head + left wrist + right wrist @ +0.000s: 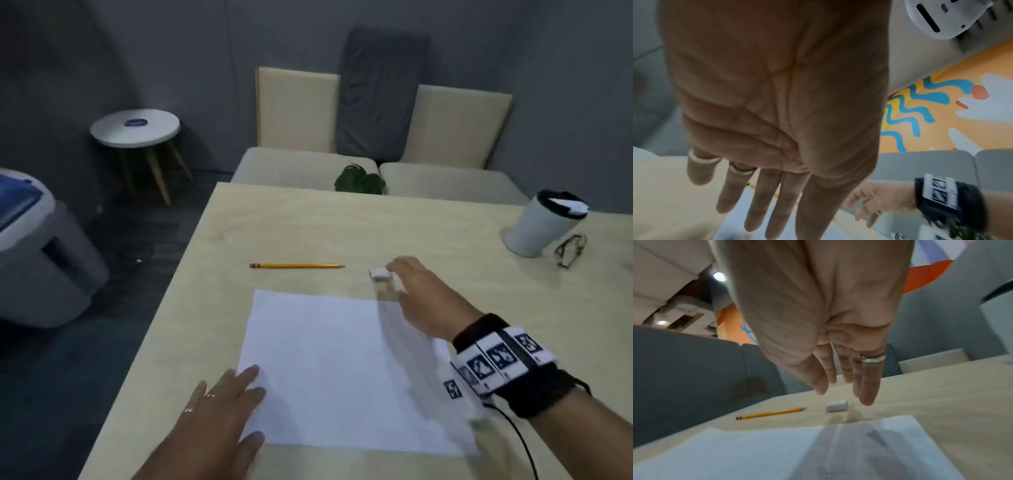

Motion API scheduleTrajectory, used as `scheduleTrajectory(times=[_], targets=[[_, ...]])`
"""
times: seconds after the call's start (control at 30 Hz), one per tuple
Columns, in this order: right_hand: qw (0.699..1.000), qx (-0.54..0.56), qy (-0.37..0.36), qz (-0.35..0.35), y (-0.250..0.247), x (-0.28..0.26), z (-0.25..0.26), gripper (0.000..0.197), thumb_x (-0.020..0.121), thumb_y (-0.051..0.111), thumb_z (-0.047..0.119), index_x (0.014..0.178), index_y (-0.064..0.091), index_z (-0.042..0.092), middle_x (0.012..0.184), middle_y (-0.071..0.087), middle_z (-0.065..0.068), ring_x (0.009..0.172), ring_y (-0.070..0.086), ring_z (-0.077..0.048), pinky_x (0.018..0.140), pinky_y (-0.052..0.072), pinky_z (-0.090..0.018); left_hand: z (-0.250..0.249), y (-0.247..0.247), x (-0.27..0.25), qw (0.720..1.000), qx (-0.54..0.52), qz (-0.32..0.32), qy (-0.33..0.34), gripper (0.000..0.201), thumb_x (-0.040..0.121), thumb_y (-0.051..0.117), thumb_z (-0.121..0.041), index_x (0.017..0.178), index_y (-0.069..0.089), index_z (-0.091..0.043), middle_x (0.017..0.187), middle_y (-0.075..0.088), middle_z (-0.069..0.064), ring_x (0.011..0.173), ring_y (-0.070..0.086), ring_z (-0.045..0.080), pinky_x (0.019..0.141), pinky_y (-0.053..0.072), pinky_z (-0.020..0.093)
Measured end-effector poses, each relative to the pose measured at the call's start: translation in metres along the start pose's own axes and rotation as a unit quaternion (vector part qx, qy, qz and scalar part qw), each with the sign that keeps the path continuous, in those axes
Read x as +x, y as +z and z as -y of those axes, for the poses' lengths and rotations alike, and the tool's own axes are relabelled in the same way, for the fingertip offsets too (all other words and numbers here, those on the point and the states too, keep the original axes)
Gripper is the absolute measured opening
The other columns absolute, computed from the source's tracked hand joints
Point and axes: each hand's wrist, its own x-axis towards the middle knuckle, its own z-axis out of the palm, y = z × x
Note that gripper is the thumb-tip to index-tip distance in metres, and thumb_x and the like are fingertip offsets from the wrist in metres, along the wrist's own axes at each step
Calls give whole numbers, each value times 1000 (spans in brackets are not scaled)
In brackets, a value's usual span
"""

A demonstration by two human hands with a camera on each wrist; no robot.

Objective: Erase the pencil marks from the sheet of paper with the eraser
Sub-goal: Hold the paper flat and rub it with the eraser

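A white sheet of paper (329,370) lies on the light wooden table (281,226); any marks on it are too faint to make out. A small white eraser (379,274) rests just beyond the sheet's far right corner, seen also in the right wrist view as the eraser (836,405). My right hand (418,287) hovers over the eraser with straight fingers (867,386), a little above it and not touching. My left hand (219,411) lies flat with its fingertips on the sheet's near left corner; the left wrist view shows its palm (777,97) open.
A yellow pencil (297,266) lies left of the eraser, beyond the sheet. A white tumbler (544,222) and a pair of glasses (570,250) stand at the table's far right. A small plant (359,180) and beige seats sit behind the far edge.
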Motion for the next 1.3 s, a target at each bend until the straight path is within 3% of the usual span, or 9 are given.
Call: scheduleTrajectory(times=[0.17,0.3,0.47,0.63,0.7,0.8,0.9,1.2,1.3], targets=[[996,-79,19,24,22,27,15,85,92,40,-19,167,27,19,170,29,4,147,37,-29,106,48,-45,-8,19,-25,995,-82,22,-48,63,89,48,-55,147,51,-31,164,41,-12,148,32,12,104,40,43],[990,-121,20,-63,36,30,12,54,98,49,-11,144,55,16,140,56,-7,121,51,-32,80,45,-41,-20,20,-42,987,-137,2,-81,68,99,24,-62,161,35,-36,172,12,-23,160,-3,4,127,2,35],[987,-81,13,-136,27,7,22,34,103,58,1,136,63,7,129,60,-15,123,53,-37,96,48,-45,-26,22,-52,981,-170,-55,-74,51,105,41,-51,150,53,-31,155,45,-10,156,25,21,130,17,49],[965,204,-67,-152,44,-101,76,17,104,68,18,120,71,23,111,69,5,93,68,-10,77,50,-13,-22,21,-57,979,-175,-93,-40,37,102,58,-34,136,68,-23,126,57,-2,125,46,25,102,45,47],[934,334,-60,-115,73,-139,90,26,99,72,7,117,74,25,111,72,6,89,69,-11,74,54,-16,-15,19,-56,975,-200,-89,-36,35,100,60,-29,132,69,-22,128,56,-2,126,44,25,98,47,46],[902,420,-21,-100,116,-161,90,35,97,73,3,121,75,27,111,69,-2,83,65,-11,71,51,-17,-2,21,-57,979,-190,-74,-22,39,101,59,-32,137,66,-23,154,50,1,151,34,28,123,32,49],[898,427,-13,-110,130,-162,79,37,97,75,5,127,74,26,113,66,-11,83,61,-9,79,50,-16,3,22,-53,980,-184,-71,-23,41,100,57,-43,139,65,-31,156,51,-5,158,26,23,129,16,53],[825,550,-18,-129,126,-158,74,32,95,69,-9,122,74,8,89,75,4,78,66,-14,72,54,-15,0,20,-53,986,-143,-90,-17,43,101,50,-48,140,63,-35,148,54,-9,155,29,10,129,20,51],[827,547,-18,-132,125,-157,75,28,91,75,6,119,77,11,79,69,3,71,63,-13,65,48,-12,0,18,-58,988,-129,-86,-4,45,103,49,-44,145,60,-33,149,53,-7,154,32,15,129,19,47]])
